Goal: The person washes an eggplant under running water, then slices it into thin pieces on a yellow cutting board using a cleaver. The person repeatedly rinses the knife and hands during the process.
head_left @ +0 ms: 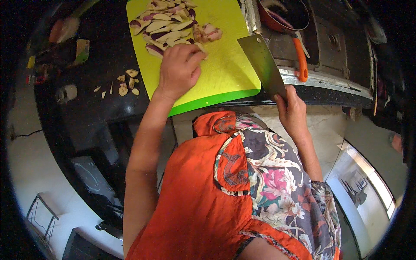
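Note:
On the yellow-green cutting board [225,69] lies a pile of cut eggplant strips [167,26], pale inside with purple skin. Beside the pile sit some pinkish-tan pieces [211,32] whose kind I cannot tell. My left hand [178,71] is over the board at the near edge of the pile, its fingers curled together. A pale bit shows at the fingertips, but what they hold is partly hidden. My right hand [292,108] grips a cleaver [262,63] by its handle. The broad blade is tilted over the board's right edge, apart from the eggplant.
Several small cut scraps [123,90] lie on the black counter [104,112] left of the board. At the upper right, a pan [277,24] with an orange handle [300,58] rests on the stove [333,60]. Small packages [82,51] stand at the far left.

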A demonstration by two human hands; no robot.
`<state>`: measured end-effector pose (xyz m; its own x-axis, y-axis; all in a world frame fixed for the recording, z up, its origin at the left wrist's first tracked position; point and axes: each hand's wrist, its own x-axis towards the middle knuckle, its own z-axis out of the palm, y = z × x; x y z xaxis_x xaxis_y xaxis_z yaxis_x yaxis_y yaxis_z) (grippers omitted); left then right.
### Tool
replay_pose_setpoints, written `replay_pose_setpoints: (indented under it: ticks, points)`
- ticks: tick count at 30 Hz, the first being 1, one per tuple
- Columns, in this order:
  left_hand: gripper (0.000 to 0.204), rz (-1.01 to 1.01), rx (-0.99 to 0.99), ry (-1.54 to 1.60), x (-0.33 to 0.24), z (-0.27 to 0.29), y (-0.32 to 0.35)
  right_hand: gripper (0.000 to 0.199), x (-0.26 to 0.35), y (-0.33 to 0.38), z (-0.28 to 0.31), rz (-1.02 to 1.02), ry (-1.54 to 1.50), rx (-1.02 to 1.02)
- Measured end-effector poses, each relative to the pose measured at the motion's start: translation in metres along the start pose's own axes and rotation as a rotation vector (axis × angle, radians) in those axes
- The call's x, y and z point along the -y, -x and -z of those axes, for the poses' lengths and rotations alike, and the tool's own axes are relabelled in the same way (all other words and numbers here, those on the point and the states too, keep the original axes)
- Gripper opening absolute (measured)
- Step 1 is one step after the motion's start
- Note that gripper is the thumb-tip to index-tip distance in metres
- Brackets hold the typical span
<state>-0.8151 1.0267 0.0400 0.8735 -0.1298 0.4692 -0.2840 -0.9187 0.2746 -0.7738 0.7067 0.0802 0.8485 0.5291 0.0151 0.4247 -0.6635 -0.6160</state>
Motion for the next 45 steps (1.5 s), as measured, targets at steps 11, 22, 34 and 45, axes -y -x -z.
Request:
replay_pose_setpoints:
  ticks: [11, 22, 34, 45]
  points:
    - [0.022, -0.051, -0.038, -0.099, 0.019, 0.004, 0.015, 0.016, 0.001, -0.008, 0.001, 0.041, 0.018, 0.032]
    - [0.026, 0.020, -0.098, -0.135, 0.033, 0.008, 0.014, 0.016, 0.004, -0.008, 0.000, -0.004, 0.001, 0.031]
    - [0.102, 0.539, -0.267, -0.109, 0.026, 0.015, 0.012, 0.019, 0.004, -0.001, 0.001, -0.033, 0.008, 0.020]
    - [0.105, 0.537, -0.165, -0.140, 0.052, -0.026, 0.011, 0.019, 0.001, 0.003, 0.004, -0.039, -0.012, -0.014]
